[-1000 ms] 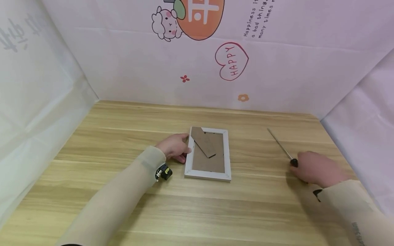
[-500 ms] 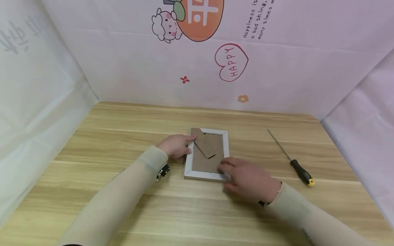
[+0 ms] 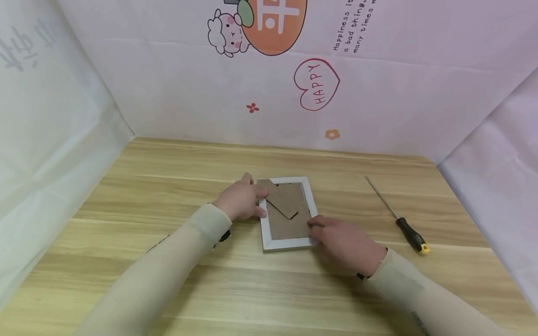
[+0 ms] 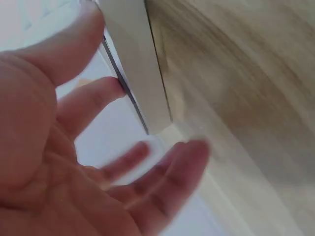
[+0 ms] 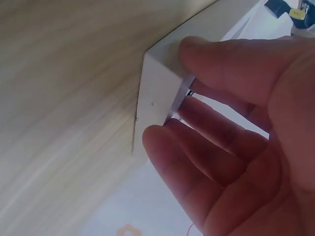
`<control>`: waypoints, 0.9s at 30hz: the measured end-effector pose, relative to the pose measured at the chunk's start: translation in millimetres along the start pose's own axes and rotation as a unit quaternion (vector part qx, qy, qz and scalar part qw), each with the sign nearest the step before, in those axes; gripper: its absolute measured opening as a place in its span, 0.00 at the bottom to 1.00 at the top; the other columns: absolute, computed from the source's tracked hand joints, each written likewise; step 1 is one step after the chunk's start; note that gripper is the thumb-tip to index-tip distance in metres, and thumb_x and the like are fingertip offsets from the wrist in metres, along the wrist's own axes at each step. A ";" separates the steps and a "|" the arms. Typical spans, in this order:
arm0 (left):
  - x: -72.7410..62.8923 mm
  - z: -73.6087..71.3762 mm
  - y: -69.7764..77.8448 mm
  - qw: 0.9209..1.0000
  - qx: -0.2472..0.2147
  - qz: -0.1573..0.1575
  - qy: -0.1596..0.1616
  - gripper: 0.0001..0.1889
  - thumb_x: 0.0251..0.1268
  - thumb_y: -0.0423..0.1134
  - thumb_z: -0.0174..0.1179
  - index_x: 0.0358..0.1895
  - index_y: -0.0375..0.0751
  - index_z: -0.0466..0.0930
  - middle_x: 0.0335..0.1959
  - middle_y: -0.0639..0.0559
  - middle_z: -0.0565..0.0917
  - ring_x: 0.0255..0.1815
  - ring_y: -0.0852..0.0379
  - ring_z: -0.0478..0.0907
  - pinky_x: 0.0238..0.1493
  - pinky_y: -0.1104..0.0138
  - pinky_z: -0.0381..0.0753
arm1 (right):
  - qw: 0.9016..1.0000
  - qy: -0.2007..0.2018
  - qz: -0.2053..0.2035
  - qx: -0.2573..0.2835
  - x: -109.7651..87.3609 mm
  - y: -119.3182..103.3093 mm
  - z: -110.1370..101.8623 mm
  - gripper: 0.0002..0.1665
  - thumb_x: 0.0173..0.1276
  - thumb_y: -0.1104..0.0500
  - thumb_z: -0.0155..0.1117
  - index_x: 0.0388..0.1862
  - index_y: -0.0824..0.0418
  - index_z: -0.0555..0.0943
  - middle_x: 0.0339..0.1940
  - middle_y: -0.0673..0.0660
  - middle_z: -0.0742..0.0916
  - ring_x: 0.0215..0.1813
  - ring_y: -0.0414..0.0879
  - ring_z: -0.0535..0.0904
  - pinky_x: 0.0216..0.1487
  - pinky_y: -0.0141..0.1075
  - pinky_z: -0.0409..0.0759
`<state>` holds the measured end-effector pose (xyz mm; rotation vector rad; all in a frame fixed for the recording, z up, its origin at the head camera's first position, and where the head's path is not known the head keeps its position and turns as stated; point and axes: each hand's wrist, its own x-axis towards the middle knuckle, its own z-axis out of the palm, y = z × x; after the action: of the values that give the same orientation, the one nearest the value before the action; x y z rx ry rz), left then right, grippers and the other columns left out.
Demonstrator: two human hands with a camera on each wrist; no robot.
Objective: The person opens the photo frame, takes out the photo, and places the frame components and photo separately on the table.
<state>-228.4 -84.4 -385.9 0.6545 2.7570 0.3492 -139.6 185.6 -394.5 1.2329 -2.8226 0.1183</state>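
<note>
A white picture frame lies back side up on the wooden table, its brown backing board facing me. A brown stand flap crosses the upper left of the back. My left hand is at the frame's left edge with its fingers spread; in the left wrist view the thumb and one fingertip touch the frame, the other fingers stand off it. At the near right corner my right hand grips the frame. In the right wrist view, its thumb lies on one side face and fingertips on the adjoining one.
To the right, a screwdriver with a black and yellow handle lies on the table, its shaft pointing away to the left. A white printed sheet hangs behind the table, and pale sheets close off both sides.
My right hand has let go of the screwdriver and moved left to the frame's near right corner. The frame has turned slightly counterclockwise, its near end swinging right.
</note>
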 end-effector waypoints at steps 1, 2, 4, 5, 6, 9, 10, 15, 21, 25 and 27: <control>-1.4 -0.6 1.5 1.000 0.016 0.013 0.005 0.31 0.61 0.54 0.69 0.66 0.46 0.78 0.74 0.37 0.61 0.68 0.40 0.66 0.64 0.55 0.71 | 1.000 -0.002 0.003 0.005 -1.1 1.3 -0.2 0.16 0.54 0.71 0.75 0.42 0.62 0.86 0.54 0.61 0.83 0.48 0.51 0.84 0.43 0.40 0.85; -2.7 -1.2 2.8 0.999 0.028 0.026 0.006 0.31 0.60 0.54 0.70 0.65 0.44 0.79 0.74 0.37 0.61 0.68 0.42 0.66 0.65 0.56 0.71 | 1.000 -0.003 0.005 0.008 -2.1 2.7 -0.3 0.17 0.54 0.72 0.74 0.42 0.62 0.85 0.54 0.61 0.83 0.47 0.51 0.84 0.43 0.40 0.85; -4.3 -1.9 4.1 0.997 0.062 0.053 0.004 0.32 0.61 0.55 0.68 0.63 0.40 0.79 0.77 0.39 0.58 0.75 0.43 0.58 0.71 0.58 0.62 | 1.000 -0.007 0.008 0.009 -3.6 5.8 0.1 0.17 0.54 0.73 0.73 0.42 0.62 0.84 0.55 0.61 0.82 0.46 0.50 0.84 0.41 0.39 0.85; -4.8 -2.2 4.1 0.995 0.070 0.064 -0.001 0.32 0.61 0.55 0.67 0.63 0.39 0.79 0.77 0.40 0.58 0.75 0.44 0.57 0.72 0.58 0.60 | 1.000 -0.008 0.010 0.010 -4.3 7.3 0.1 0.17 0.54 0.73 0.73 0.43 0.62 0.84 0.55 0.61 0.82 0.45 0.50 0.84 0.40 0.39 0.85; -5.0 -2.2 3.6 0.994 0.080 0.074 -0.008 0.32 0.63 0.55 0.66 0.65 0.38 0.77 0.76 0.41 0.59 0.75 0.45 0.58 0.72 0.58 0.59 | 1.000 -0.009 0.010 0.010 -4.6 8.8 0.3 0.17 0.54 0.73 0.73 0.43 0.62 0.84 0.55 0.61 0.82 0.45 0.50 0.84 0.39 0.38 0.85; -4.9 -2.1 1.0 0.988 0.108 0.110 -0.012 0.32 0.65 0.54 0.65 0.67 0.39 0.75 0.74 0.40 0.64 0.71 0.44 0.65 0.70 0.58 0.64 | 1.000 -0.010 0.016 0.013 -5.6 13.2 0.1 0.17 0.55 0.74 0.71 0.43 0.62 0.83 0.56 0.61 0.82 0.45 0.49 0.84 0.37 0.38 0.85; -4.7 -1.8 0.1 0.986 0.114 0.121 -0.009 0.30 0.65 0.53 0.65 0.65 0.39 0.77 0.73 0.40 0.65 0.69 0.44 0.68 0.69 0.58 0.66 | 1.000 -0.010 0.017 0.017 -5.7 14.9 0.1 0.17 0.55 0.75 0.70 0.43 0.63 0.83 0.56 0.61 0.82 0.46 0.50 0.84 0.39 0.38 0.85; -5.0 1.8 -1.7 0.981 0.112 0.157 0.028 0.12 0.62 0.47 0.70 0.37 0.43 0.83 0.51 0.49 0.79 0.48 0.53 0.77 0.57 0.64 0.75 | 0.999 -0.020 0.026 0.019 -4.8 23.9 -1.5 0.15 0.55 0.77 0.68 0.37 0.62 0.83 0.56 0.61 0.82 0.49 0.50 0.83 0.43 0.38 0.84; -12.1 2.6 3.8 0.973 0.135 0.176 0.062 0.10 0.60 0.45 0.72 0.38 0.42 0.90 0.42 0.50 0.81 0.45 0.53 0.76 0.54 0.63 0.75 | 0.999 -0.024 0.026 0.007 -5.8 34.2 -4.4 0.14 0.55 0.76 0.69 0.37 0.62 0.84 0.58 0.60 0.82 0.52 0.52 0.82 0.44 0.40 0.84; -13.7 4.9 7.4 0.967 0.156 0.191 0.068 0.07 0.64 0.42 0.69 0.36 0.43 0.90 0.30 0.54 0.78 0.35 0.57 0.72 0.41 0.66 0.77 | 0.998 -0.031 0.039 -0.023 -9.0 36.6 -6.9 0.12 0.58 0.73 0.71 0.39 0.63 0.86 0.60 0.59 0.83 0.55 0.53 0.82 0.44 0.42 0.85; -14.0 7.1 8.7 0.966 0.155 0.192 0.071 0.05 0.67 0.40 0.66 0.36 0.43 0.89 0.29 0.54 0.78 0.32 0.58 0.71 0.36 0.67 0.76 | 0.998 -0.031 0.050 -0.031 -11.0 32.4 -9.4 0.11 0.59 0.71 0.71 0.40 0.63 0.87 0.60 0.61 0.83 0.54 0.54 0.83 0.42 0.42 0.85</control>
<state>-210.6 -82.2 -386.9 1.2994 2.8341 0.0399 -155.7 216.5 -387.5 1.1034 -2.9170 -0.0048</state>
